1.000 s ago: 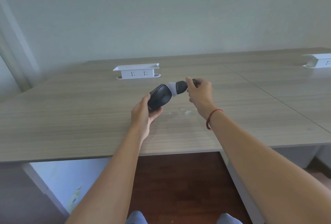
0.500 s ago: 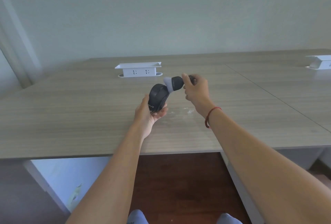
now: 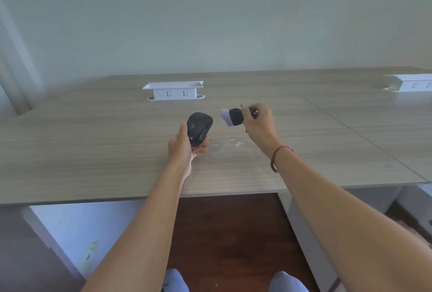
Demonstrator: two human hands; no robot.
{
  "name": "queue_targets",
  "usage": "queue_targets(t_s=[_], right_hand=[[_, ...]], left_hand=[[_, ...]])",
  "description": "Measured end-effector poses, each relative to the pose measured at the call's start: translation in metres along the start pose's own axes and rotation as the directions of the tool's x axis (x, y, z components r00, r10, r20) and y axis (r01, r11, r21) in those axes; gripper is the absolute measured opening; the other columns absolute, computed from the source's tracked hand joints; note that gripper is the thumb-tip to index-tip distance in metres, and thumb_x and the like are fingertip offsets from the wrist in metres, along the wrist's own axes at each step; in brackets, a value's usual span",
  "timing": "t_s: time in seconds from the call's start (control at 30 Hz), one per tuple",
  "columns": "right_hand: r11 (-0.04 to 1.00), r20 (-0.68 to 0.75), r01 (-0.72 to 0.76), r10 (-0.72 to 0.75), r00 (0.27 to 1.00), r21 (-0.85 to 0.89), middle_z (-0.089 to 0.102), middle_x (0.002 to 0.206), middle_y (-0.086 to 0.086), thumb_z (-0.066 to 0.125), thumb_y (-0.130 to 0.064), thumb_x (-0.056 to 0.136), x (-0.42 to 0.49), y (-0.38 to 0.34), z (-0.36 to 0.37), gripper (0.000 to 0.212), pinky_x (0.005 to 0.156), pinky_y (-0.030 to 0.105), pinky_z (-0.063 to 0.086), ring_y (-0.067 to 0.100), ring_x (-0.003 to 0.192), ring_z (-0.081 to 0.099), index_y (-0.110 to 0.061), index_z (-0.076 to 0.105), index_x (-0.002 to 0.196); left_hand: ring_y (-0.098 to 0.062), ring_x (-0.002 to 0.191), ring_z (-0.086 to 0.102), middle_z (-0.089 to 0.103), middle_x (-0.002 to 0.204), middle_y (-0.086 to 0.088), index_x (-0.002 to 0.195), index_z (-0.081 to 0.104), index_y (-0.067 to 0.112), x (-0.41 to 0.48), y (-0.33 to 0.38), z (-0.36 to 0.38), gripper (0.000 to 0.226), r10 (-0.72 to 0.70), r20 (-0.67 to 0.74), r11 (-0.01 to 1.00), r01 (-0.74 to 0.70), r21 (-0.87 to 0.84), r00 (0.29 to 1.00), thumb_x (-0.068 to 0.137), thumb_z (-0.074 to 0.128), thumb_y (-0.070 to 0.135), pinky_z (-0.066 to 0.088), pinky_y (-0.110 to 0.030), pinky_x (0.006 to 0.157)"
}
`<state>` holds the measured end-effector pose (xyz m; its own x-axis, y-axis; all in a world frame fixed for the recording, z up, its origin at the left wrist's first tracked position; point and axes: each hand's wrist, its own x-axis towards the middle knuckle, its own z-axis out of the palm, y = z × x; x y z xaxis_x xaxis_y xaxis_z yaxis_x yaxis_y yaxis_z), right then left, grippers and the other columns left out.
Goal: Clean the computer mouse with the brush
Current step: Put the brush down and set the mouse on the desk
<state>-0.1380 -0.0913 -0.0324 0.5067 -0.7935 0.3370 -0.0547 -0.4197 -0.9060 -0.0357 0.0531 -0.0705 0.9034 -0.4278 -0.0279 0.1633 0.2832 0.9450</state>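
My left hand (image 3: 184, 146) grips a black computer mouse (image 3: 199, 128) from below, holding it tilted up above the wooden desk (image 3: 93, 151). My right hand (image 3: 259, 125) holds a short black brush (image 3: 232, 117) with white bristles that point left toward the mouse. A small gap separates the bristles from the mouse; they do not touch. A red string bracelet circles my right wrist.
A white socket box (image 3: 174, 91) stands on the desk behind the mouse, and a second one (image 3: 413, 84) sits at the far right. A clear plastic scrap (image 3: 236, 143) lies on the desk between my hands. A seam runs diagonally across the desk at right.
The brush was touching the top of the mouse; my right hand has since pulled it away to the right, and the mouse now shows its top face more fully.
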Motion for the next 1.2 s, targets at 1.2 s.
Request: queue_targets(t_s=[1.2], right_hand=[[0.961,0.321,-0.232,0.176,0.931,0.148,0.068,0.108,0.009,0.068,-0.035,0.088,-0.038,-0.009,0.015,0.047,0.052,0.015,0.054,0.018,0.086,0.07,-0.003,0.061,0.121]], left_hand=[[-0.018,0.061,0.062,0.068,0.093,-0.01,0.115,0.054,0.014,-0.044,0.005,0.021,0.034,-0.066,0.037,0.967,0.055,0.25,0.997,0.104,0.032,0.038,0.045,-0.025,0.041]])
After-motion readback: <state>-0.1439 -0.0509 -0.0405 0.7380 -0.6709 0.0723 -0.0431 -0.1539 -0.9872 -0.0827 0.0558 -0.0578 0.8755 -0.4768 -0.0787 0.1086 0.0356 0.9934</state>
